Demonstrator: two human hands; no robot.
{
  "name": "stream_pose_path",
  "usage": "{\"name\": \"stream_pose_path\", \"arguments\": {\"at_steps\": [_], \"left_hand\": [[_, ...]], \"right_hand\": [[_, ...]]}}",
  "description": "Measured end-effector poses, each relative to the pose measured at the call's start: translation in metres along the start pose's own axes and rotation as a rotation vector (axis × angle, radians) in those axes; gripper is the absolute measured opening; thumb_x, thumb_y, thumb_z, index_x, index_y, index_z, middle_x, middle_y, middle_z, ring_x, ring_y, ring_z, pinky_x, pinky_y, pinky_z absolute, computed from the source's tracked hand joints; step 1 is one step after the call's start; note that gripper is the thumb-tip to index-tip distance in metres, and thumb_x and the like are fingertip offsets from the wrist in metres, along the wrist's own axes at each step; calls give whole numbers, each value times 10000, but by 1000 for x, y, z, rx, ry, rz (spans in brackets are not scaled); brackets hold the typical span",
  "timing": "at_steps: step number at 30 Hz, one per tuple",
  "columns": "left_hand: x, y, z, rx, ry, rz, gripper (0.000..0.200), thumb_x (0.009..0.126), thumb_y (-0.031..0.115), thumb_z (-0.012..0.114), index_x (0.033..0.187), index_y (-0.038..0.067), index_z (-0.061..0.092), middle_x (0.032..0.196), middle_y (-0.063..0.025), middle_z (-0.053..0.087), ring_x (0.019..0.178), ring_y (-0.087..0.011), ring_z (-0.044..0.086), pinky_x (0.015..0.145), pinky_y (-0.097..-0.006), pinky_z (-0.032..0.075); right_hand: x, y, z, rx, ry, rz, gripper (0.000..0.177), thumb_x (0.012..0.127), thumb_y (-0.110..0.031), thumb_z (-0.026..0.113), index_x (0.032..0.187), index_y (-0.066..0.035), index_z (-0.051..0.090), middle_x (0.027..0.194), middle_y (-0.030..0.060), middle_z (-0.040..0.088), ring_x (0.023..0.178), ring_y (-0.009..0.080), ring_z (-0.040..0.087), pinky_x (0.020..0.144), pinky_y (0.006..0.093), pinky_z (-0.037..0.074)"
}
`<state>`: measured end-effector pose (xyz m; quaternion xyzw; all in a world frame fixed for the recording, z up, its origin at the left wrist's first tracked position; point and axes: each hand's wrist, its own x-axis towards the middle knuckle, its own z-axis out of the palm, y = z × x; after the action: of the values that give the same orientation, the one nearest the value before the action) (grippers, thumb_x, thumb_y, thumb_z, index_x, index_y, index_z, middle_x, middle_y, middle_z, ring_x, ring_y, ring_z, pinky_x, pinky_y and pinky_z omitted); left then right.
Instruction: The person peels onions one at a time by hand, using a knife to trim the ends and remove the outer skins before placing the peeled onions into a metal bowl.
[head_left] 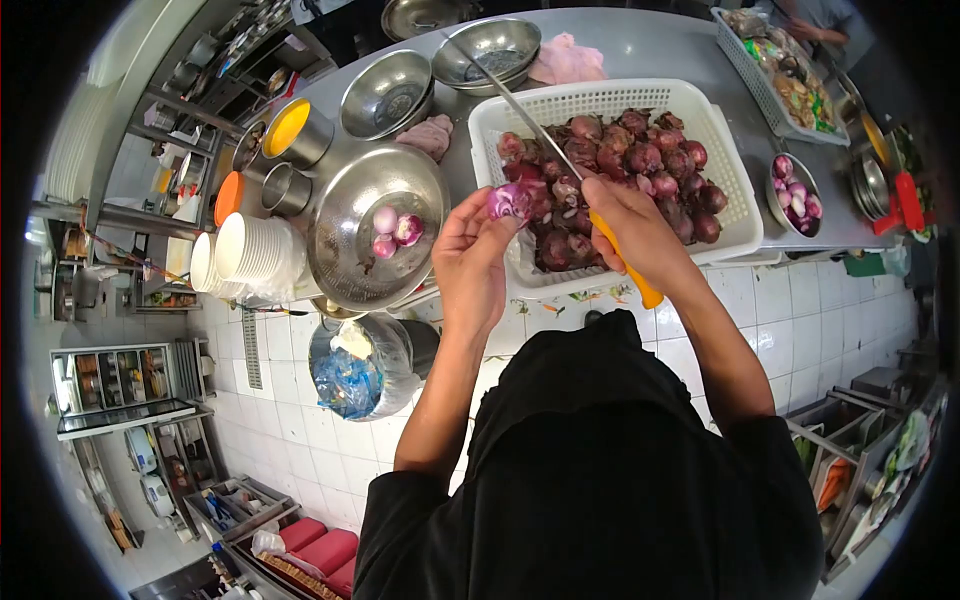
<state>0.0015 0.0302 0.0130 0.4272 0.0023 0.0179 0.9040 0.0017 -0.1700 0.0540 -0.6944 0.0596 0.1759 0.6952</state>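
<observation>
My left hand (472, 250) pinches a purple red onion (510, 203) between thumb and fingers, over the near left edge of a white plastic basket (735, 205). In my right hand (640, 230) is a long knife (535, 125) with a yellow handle; its blade points up and to the left, apart from the held onion. Many unpeeled red onions (645, 157) fill the basket. Left of my left hand, a steel colander (335, 215) holds a few peeled onions (397, 232).
Two steel bowls (385, 95) and pink cloths (567, 62) lie behind. Stacked white tubs (255, 248) stand left. A bowl of peeled onions (797, 198) and a basket of bagged food (785, 80) are right. A lined bin (355, 370) stands below; a person (815, 28) is at far right.
</observation>
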Motion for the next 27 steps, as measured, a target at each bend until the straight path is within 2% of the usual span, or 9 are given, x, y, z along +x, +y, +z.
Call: {"name": "stream_pose_path", "arguments": {"at_steps": [3, 6, 12, 15, 16, 20, 27], "left_hand": [[-1, 0, 7, 38, 6, -6, 425, 843, -149, 612, 1254, -70, 543, 1105, -137, 667, 998, -146, 643, 937, -307, 516], [0, 2, 11, 171, -5, -18, 404, 834, -138, 638, 1221, -73, 543, 1069, -128, 670, 969, -138, 644, 900, -297, 533], [1, -2, 21, 287, -22, 39, 363, 795, -158, 666, 1109, -33, 532, 1003, -98, 661, 941, -130, 642, 827, -272, 547], [-1, -3, 21, 269, -26, 43, 370, 778, -187, 638, 1068, 4, 512, 951, -66, 637, 903, -119, 630, 783, -257, 535], [-1, -3, 21, 265, -30, 45, 374, 774, -193, 627, 1058, 15, 504, 935, -56, 625, 889, -114, 624, 767, -252, 529], [-3, -1, 20, 305, -27, 41, 398, 755, -212, 594, 1042, 41, 482, 894, -35, 596, 842, -103, 605, 732, -240, 508], [-7, 3, 18, 273, -34, 29, 373, 759, -206, 605, 1042, 13, 501, 940, -66, 635, 864, -118, 623, 753, -249, 517]], "right_hand": [[4, 4, -6, -13, 0, 55, 587, 1000, -494, 484, 1427, -92, 503, 589, 3, 469, 444, 79, 421, 412, 256, 346], [-3, -5, -5, -51, 20, 63, 649, 991, -518, 487, 1432, -42, 483, 613, 11, 521, 475, 112, 487, 457, 278, 401], [-20, 11, 22, -332, 124, -421, 658, 964, -455, 565, 1406, 23, 467, 683, 104, 611, 617, 196, 610, 608, 343, 472], [-30, -1, 28, -449, 104, -488, 633, 952, -398, 596, 1407, 21, 463, 672, 141, 591, 603, 223, 614, 592, 354, 463], [-30, 1, 30, -472, 138, -572, 616, 957, -377, 595, 1399, 32, 465, 662, 141, 596, 580, 262, 617, 582, 362, 460], [-30, 4, 32, -496, 124, -579, 610, 958, -357, 595, 1394, 48, 461, 671, 152, 609, 577, 284, 625, 588, 370, 465], [-34, -3, 38, -466, 78, -474, 592, 970, -363, 572, 1386, 47, 476, 750, 178, 659, 667, 302, 670, 667, 357, 491]]}}
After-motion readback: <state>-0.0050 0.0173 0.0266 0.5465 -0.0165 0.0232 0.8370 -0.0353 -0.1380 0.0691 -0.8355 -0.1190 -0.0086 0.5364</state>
